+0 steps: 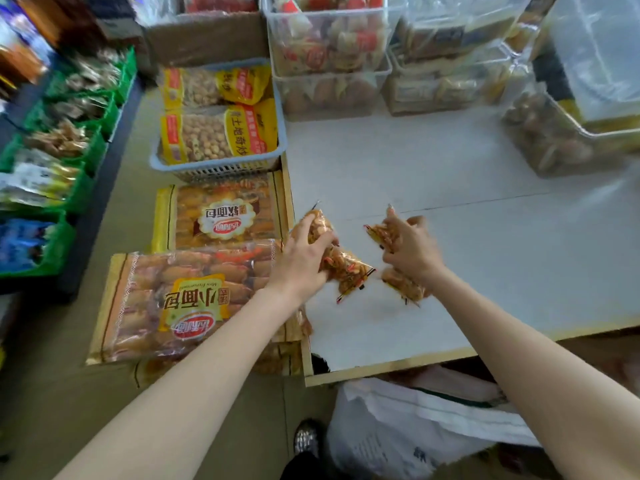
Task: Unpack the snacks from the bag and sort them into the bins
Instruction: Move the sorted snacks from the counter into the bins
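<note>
My left hand (304, 258) grips a handful of small clear snack packets (346, 266) with orange-brown pieces, just above the white table (485, 237) near its left edge. My right hand (410, 245) grips more of the same small packets (403, 287), a short way to the right. Both hands are blurred by motion. A white bag (415, 431) lies on the floor below the table's front edge, with its contents hidden. Clear plastic bins (329, 46) holding wrapped snacks stand along the table's far side.
Two large bread packs (194, 303) and a blue basket (221, 168) of yellow nut bags sit left of the table. Green bins (62, 140) of snacks line the far left. A clear bin (554, 140) stands at the table's right.
</note>
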